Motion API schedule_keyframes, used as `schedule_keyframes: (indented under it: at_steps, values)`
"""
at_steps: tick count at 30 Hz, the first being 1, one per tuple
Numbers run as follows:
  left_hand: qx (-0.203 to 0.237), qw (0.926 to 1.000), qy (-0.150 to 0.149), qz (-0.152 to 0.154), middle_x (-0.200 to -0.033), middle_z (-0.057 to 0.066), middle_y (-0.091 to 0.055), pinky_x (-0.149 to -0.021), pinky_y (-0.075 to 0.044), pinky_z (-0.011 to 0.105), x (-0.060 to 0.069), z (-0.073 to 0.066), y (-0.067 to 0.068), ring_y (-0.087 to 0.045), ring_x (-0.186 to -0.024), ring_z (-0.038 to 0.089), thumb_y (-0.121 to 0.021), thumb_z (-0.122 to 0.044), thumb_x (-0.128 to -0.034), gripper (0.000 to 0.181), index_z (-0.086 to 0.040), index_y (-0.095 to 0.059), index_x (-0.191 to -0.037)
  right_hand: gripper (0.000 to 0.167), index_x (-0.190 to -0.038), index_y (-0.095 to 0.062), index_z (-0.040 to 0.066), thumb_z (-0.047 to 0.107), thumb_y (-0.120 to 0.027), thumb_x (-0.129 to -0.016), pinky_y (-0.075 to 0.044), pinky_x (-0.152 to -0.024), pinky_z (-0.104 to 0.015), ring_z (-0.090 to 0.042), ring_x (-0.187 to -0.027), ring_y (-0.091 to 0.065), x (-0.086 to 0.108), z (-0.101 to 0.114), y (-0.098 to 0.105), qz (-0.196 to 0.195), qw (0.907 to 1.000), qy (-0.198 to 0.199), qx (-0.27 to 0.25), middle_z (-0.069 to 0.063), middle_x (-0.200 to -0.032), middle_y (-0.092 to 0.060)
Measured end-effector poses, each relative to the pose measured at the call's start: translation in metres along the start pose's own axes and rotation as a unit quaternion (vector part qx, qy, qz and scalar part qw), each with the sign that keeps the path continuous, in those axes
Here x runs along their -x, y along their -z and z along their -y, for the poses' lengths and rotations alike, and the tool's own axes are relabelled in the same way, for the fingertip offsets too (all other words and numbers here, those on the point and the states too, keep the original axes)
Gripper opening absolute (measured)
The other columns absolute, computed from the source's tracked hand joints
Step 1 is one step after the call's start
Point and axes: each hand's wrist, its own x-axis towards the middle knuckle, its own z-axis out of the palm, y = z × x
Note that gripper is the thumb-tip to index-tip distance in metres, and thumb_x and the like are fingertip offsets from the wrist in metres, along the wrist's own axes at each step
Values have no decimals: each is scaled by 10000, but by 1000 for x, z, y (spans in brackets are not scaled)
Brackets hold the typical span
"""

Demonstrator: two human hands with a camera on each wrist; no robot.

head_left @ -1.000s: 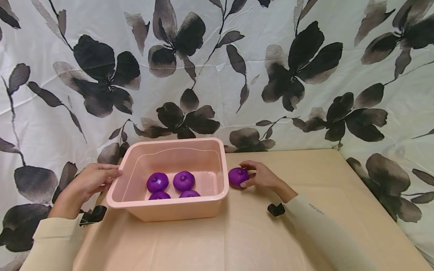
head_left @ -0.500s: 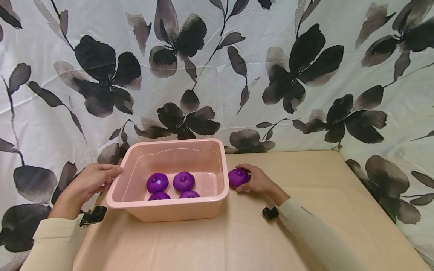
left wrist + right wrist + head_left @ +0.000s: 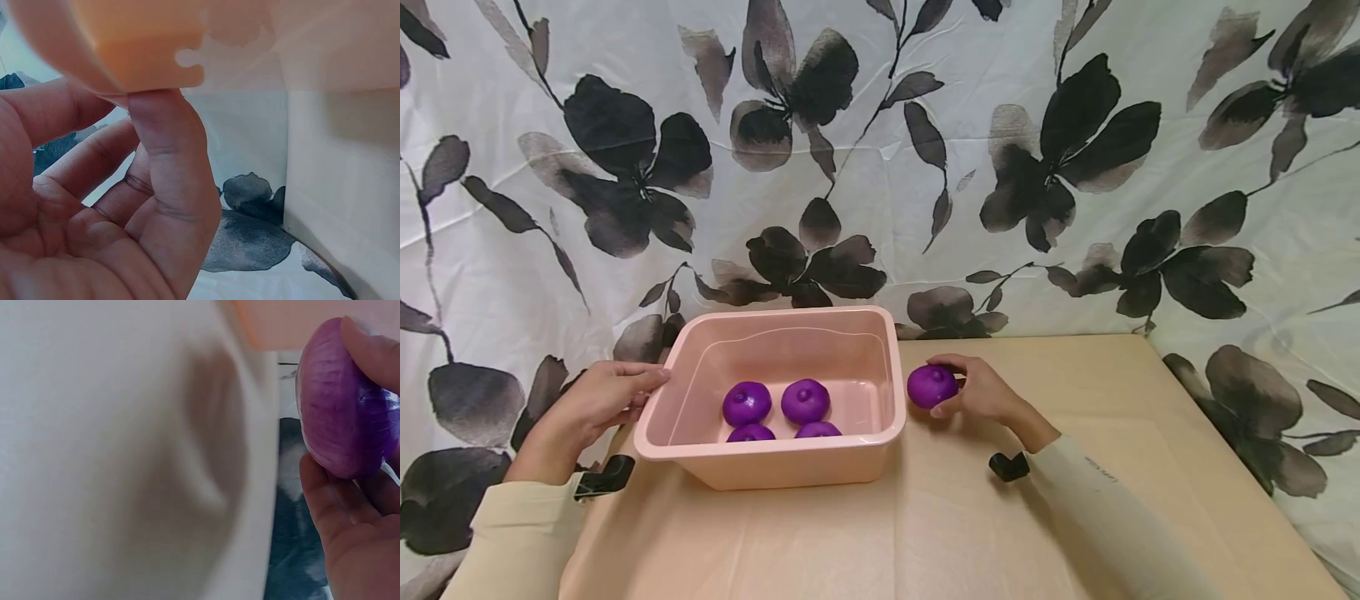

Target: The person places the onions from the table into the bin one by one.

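Note:
My left hand holds the left rim of a pink plastic tub. In the left wrist view the thumb presses under that rim. Inside the tub sit several purple onions, the nearer ones partly hidden by the front wall. Just right of the tub, my right hand grips another purple onion between thumb and fingers. In the right wrist view this onion is glossy and streaked, and its shadow falls on the table apart from it.
The tub stands on a table with a tan cover. A white cloth with dark flowers hangs behind and at both sides. Black wrist cameras sit at both cuffs.
My right hand closes round the onion beside the tub, then lifts it slightly and shifts a little right. The left hand and the tub stay almost still.

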Motion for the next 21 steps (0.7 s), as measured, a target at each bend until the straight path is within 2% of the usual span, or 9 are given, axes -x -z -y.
schedule_keyframes:
  at_steps: [3, 6, 15, 21]
  values:
    - [-11, 10000, 11, 11, -753, -93, -611, -661, -583, 261, 1, -1, 0, -600, -692, 49, -623, -304, -1045, 560, 140, -571, -1383, 846, -1417, -613, 61, 109, -982, -657, -570, -1003, -476, -368, -1242, -643, 2, 9, 7, -1, 10000, 6, -44, -155, -1418, -638]
    - [-21, 10000, 33, 22, -758, -95, -622, -672, -589, 267, 1, -2, 0, -611, -697, 47, -621, -304, -1046, 564, 141, -565, -1388, 859, -1421, -606, 31, 99, -982, -652, -573, -1003, -499, -384, -1241, -639, 5, 19, 14, -10, 10000, 81, -18, -175, -1423, -629]
    - [65, 10000, -9, 15, -729, -103, -607, -634, -568, 251, 0, 0, -1, -591, -663, 41, -594, -265, -1061, 482, 122, -608, -1347, 836, -1414, -632, 87, 112, -980, -654, -573, -1018, -505, -394, -1277, -619, 9, 41, 34, 74, 9998, 156, 61, -170, -1436, -613]
    - [106, 9999, -44, 13, -724, -104, -602, -629, -562, 242, 0, 2, -3, -587, -657, 40, -587, -254, -1063, 468, 123, -611, -1339, 815, -1384, -642, 80, 133, -983, -645, -554, -1036, -531, -360, -1261, -612, 9, 52, 44, 186, 9991, 361, 102, -155, -1400, -635]
